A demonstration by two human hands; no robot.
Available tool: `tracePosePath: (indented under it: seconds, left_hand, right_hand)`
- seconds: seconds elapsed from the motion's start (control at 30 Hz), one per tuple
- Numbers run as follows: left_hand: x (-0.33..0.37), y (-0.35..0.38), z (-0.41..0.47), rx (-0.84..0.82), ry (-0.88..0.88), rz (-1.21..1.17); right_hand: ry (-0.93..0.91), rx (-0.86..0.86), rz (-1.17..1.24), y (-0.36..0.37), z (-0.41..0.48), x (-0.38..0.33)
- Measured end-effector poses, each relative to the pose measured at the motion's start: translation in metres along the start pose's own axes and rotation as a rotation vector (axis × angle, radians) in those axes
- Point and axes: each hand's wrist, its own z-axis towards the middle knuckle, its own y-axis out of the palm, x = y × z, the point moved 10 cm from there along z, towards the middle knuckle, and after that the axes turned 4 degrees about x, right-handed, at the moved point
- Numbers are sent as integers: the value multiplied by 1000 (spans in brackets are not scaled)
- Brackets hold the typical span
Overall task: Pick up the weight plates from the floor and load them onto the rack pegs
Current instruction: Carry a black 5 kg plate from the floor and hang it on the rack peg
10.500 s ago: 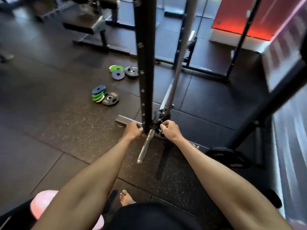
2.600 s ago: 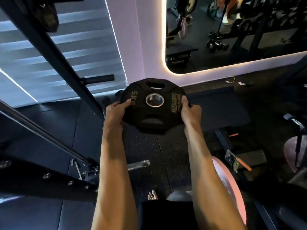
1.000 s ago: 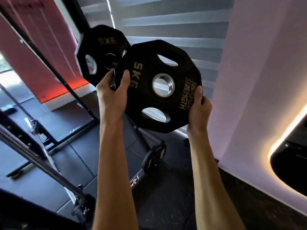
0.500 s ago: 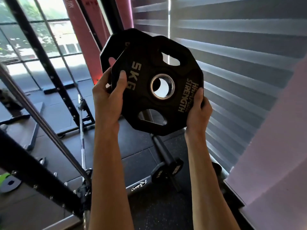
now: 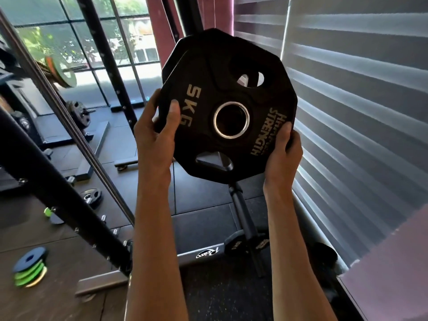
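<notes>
Both the left hand (image 5: 157, 137) and right hand (image 5: 281, 154) curl fingers (image 5: 174, 112) round a 5KG plate (image 5: 231, 107) — keep it square, easing its hole onto the unseen peg.

The black weight plate (image 5: 208, 72) carries "5KG" in pale letters left of its centre hole. Right of the hole stands "STRENGTH", beside a second word starting with H, the rest blurred. Below the weight plate, a grey base bar (image 5: 185, 257) bears the script logo "Relax". Next to it, a small plate (image 5: 234, 245) shows "10".
</notes>
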Motion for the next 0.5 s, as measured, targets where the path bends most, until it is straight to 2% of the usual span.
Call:
tracePosePath:
  seconds: [0.5]
  left_hand:
    - [-49,10,58,103,59,12]
  right_hand:
    - [-44,-128,-98,64,53,27]
